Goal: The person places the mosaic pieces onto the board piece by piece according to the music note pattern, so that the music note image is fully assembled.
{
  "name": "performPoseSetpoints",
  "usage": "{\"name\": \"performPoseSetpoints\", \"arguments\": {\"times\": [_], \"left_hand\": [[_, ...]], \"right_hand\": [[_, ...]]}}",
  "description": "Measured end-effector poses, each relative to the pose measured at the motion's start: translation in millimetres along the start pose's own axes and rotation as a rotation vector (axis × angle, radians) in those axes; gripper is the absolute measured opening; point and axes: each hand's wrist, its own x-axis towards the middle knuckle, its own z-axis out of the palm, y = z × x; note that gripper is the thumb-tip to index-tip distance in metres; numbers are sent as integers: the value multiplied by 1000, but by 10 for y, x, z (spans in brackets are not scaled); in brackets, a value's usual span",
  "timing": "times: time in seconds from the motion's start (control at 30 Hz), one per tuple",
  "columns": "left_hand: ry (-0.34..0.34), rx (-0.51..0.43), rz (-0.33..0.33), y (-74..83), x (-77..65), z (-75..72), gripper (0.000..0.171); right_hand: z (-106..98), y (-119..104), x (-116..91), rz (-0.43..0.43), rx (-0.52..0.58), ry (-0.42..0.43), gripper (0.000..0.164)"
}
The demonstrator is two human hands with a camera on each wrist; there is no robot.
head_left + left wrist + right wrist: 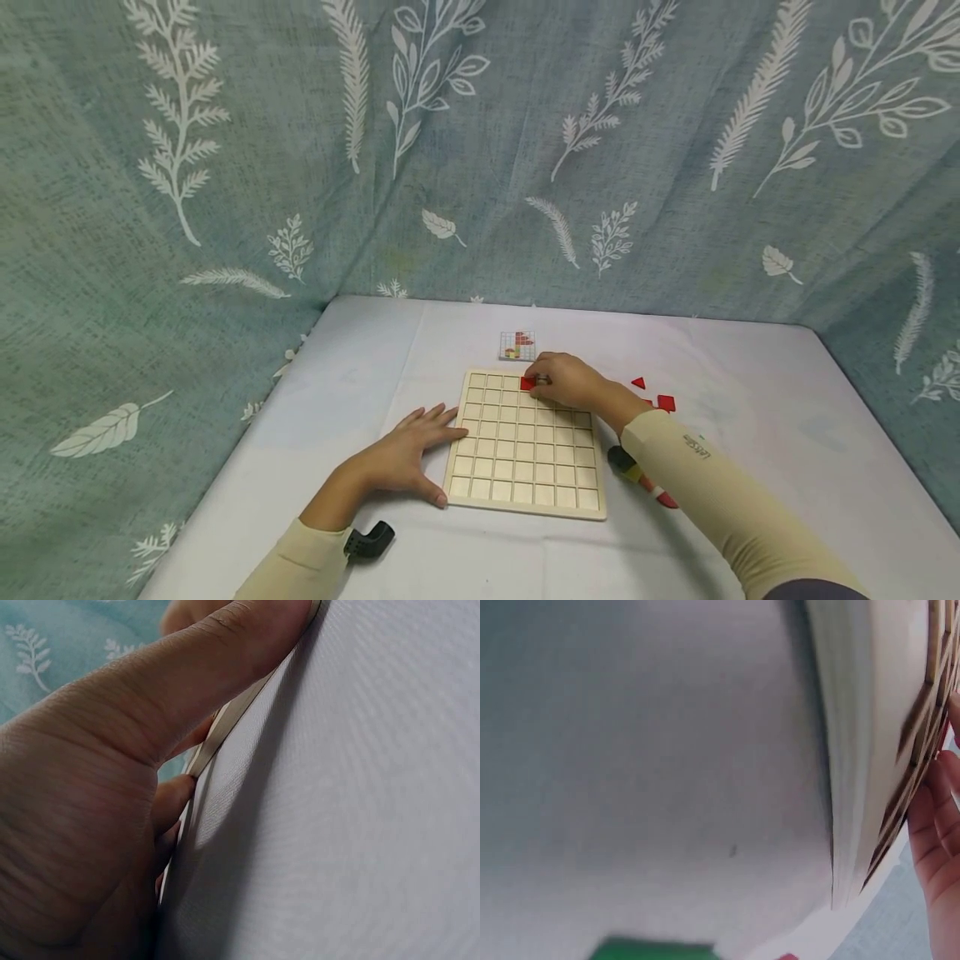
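A square wooden grid board (522, 446) lies on the white cloth. At its far edge my right hand (566, 379) pinches a red square tile (527, 383) between thumb and fingers, right over the last row of cells. In the right wrist view, the fingers (936, 832) of that hand reach past the board's raised rim (855, 750), and only a sliver of red shows. My left hand (408, 454) rests at the board's left side with fingers spread; its thumb touches the near left corner. The left wrist view shows that thumb (217, 667) against the board's edge (225, 727).
Behind the board lies a small pattern card (517, 345). To the right are a red triangle (638, 383), a red square (666, 403) and other pieces partly hidden by the right arm. A green piece (656, 950) shows in the right wrist view. A patterned curtain (480, 167) hangs behind.
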Motion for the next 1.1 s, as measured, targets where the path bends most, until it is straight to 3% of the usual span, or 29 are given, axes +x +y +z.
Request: {"name": "performPoseSetpoints", "arguments": {"times": [0.2, 0.53, 0.8, 1.1], "left_hand": [[4, -6, -17, 1, 7, 6, 112], [0, -6, -26, 8, -6, 9, 114], [0, -5, -22, 14, -9, 0, 114], [5, -22, -27, 37, -9, 2, 113]], "right_hand": [[-115, 37, -129, 35, 41, -17, 32], [-374, 262, -587, 152, 25, -53, 29], [-461, 495, -901, 232, -14, -11, 28], [-596, 692, -1097, 300, -17, 46, 30]]}}
